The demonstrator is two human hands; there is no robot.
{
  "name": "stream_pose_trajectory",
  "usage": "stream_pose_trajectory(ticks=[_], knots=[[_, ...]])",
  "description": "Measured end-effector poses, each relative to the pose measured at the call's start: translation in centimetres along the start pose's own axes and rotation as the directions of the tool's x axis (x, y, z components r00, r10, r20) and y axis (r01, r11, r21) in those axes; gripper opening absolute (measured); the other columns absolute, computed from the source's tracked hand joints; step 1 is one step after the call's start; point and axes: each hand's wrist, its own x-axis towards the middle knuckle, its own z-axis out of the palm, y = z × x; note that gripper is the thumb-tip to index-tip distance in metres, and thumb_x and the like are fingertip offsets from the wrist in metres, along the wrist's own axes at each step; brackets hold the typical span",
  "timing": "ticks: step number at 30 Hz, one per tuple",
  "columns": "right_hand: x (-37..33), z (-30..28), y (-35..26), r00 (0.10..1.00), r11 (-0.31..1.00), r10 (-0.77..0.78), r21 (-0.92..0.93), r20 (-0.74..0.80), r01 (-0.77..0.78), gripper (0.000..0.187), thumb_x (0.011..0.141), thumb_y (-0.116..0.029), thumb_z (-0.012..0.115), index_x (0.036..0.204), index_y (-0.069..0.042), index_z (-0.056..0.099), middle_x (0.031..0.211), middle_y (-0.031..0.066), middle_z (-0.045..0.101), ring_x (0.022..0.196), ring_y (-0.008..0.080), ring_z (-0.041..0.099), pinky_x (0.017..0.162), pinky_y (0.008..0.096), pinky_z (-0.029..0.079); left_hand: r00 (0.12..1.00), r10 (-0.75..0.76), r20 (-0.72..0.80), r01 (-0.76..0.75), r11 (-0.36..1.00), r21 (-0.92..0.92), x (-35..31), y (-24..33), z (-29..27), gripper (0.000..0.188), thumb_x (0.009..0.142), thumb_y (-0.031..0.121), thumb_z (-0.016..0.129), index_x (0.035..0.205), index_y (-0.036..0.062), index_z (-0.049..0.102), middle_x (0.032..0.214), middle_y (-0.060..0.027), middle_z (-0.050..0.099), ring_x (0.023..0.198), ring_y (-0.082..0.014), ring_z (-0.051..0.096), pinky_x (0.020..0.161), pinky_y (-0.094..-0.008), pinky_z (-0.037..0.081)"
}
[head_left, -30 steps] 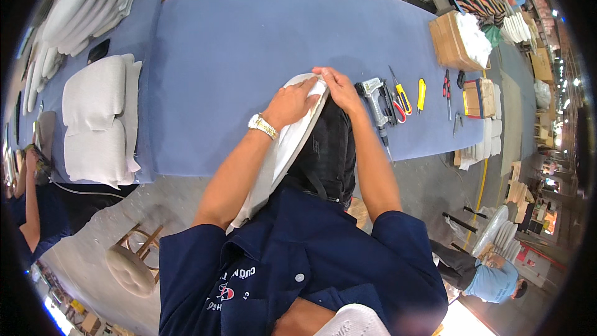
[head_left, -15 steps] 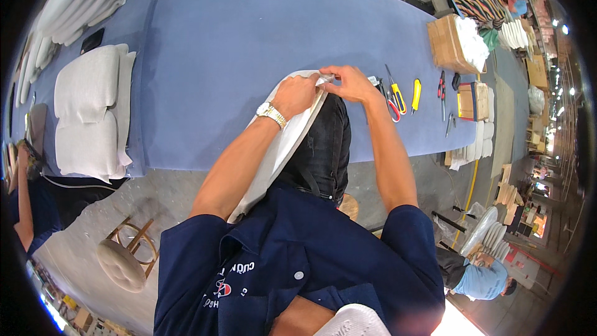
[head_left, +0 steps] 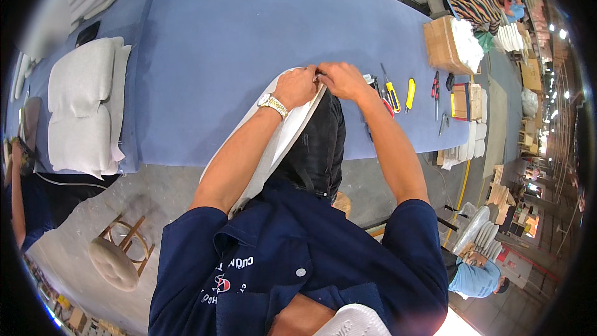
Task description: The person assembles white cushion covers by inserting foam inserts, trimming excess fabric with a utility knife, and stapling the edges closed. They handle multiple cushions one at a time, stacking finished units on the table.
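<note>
Blue worktable (head_left: pixel 230 43), pale padded piece (head_left: pixel 291 127) — grey floor (head_left: pixel 186 193), stool (head_left: pixel 115 264)

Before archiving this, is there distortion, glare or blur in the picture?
Head view throughout: the blue table bows along its far edge; lights glare at right; a pale shape at upper left is blurred; left hand and right hand fairly sharp.

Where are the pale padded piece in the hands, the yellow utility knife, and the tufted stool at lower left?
Pale padded piece (head_left: pixel 280 141), head view: its exposed whitish face, partway along.
Yellow utility knife (head_left: pixel 410 93), head view: middle of its body.
Tufted stool (head_left: pixel 114 264), head view: its round seat.
</note>
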Motion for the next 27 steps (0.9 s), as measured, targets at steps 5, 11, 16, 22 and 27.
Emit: stream_pose_trajectory(ticks=[5, 11, 16, 22, 27], knots=[[0.3, 0.1, 0.3, 1.0, 0.999, 0.011, 0.039, -0.011, -0.011, 0.021, 0.098, -0.022, 0.061, 0.111, -0.007, 0.068, 0.098, 0.0184, 0.074, 0.096, 0.0445, 0.068, 0.082, 0.0558, 0.053, 0.996, -0.058, 0.068, 0.057, 0.998, 0.018, 0.8, 0.4, -0.1, 0.025, 0.093, 0.019, 0.056, 0.11, 0.0018, 0.066, 0.092, -0.0266, 0.072, 0.087, -0.0477, 0.069, 0.083, -0.0582, 0.054], [1.2, -0.6, 0.3, 0.999, 1.0, 0.024, 0.016, 0.024, -0.024, 0.023, 0.098, -0.026, 0.061, 0.11, -0.008, 0.069, 0.098, 0.0205, 0.073, 0.097, 0.0442, 0.068, 0.083, 0.0557, 0.053, 0.996, -0.041, 0.077, 0.039, 0.999, 0.021, 1.3, -0.4, -0.5, 0.028, 0.094, 0.022, 0.057, 0.11, 0.0017, 0.068, 0.092, -0.0263, 0.073, 0.089, -0.0475, 0.07, 0.084, -0.0577, 0.053], [3.4, -1.1, -1.5, 1.0, 1.0, 0.002, -0.011, -0.008, -0.002, 0.027, 0.097, -0.032, 0.063, 0.108, -0.009, 0.07, 0.101, 0.0208, 0.073, 0.099, 0.0438, 0.068, 0.085, 0.055, 0.054, 0.994, 0.008, 0.112, 0.009, 0.989, -0.15, 0.3, -2.9, -4.5, 0.047, 0.098, 0.04, 0.06, 0.125, 0.0029, 0.069, 0.104, -0.0243, 0.074, 0.097, -0.0436, 0.071, 0.091, -0.0516, 0.054], [7.7, -2.5, -5.0, 0.988, 0.991, 0.06, -0.13, 0.14, -0.042, 0.033, 0.098, -0.038, 0.062, 0.106, -0.008, 0.073, 0.105, 0.0224, 0.073, 0.105, 0.0434, 0.068, 0.089, 0.0543, 0.054, 0.888, -0.223, 0.402, 0.34, 0.907, -0.248, -8.4, -8.4, -15.9, 0.068, 0.099, 0.061, 0.057, 0.133, 0.0031, 0.066, 0.132, -0.02, 0.068, 0.123, -0.0295, 0.063, 0.105, -0.0399, 0.049], [8.8, -2.8, -7.0, 0.996, 0.98, 0.017, -0.198, 0.085, 0.0, 0.031, 0.098, -0.034, 0.062, 0.106, -0.005, 0.073, 0.105, 0.0223, 0.073, 0.103, 0.0437, 0.068, 0.089, 0.0545, 0.053, 0.941, -0.332, 0.063, 0.319, 0.808, -0.495, -28.1, -11.6, -20.9, 0.068, 0.094, 0.055, 0.069, 0.142, 0.0075, 0.061, 0.137, -0.0141, 0.066, 0.127, -0.0275, 0.061, 0.109, -0.0386, 0.046]])
